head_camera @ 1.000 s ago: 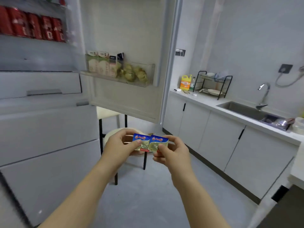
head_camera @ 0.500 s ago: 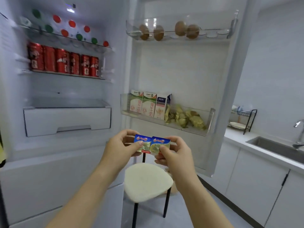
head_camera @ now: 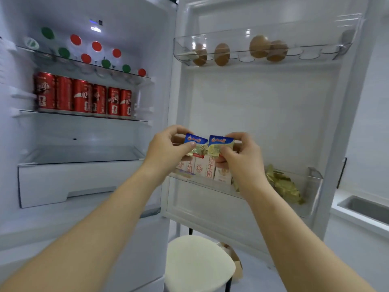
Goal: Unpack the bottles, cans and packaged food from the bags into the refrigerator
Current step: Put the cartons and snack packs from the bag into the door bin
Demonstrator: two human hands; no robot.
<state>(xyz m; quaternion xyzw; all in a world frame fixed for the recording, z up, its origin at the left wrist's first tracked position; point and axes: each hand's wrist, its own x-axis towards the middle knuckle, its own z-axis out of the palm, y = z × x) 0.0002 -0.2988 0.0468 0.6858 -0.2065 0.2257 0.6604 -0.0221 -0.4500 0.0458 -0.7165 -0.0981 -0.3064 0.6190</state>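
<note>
Left hand (head_camera: 166,152) pinches left butter pack (head_camera: 196,144) between fingers (head_camera: 185,145); right hand (head_camera: 242,158) pinches right butter pack (head_camera: 221,143).

Close head view into refrigerator (head_camera: 134,20)

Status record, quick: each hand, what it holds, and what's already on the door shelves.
left hand: pinches left butter pack
right hand: pinches right butter pack
location: in front of lower door shelf
lower door shelf: milk cartons left, gold-wrapped packs right
top door tray: eggs
middle shelf: red cans
</note>
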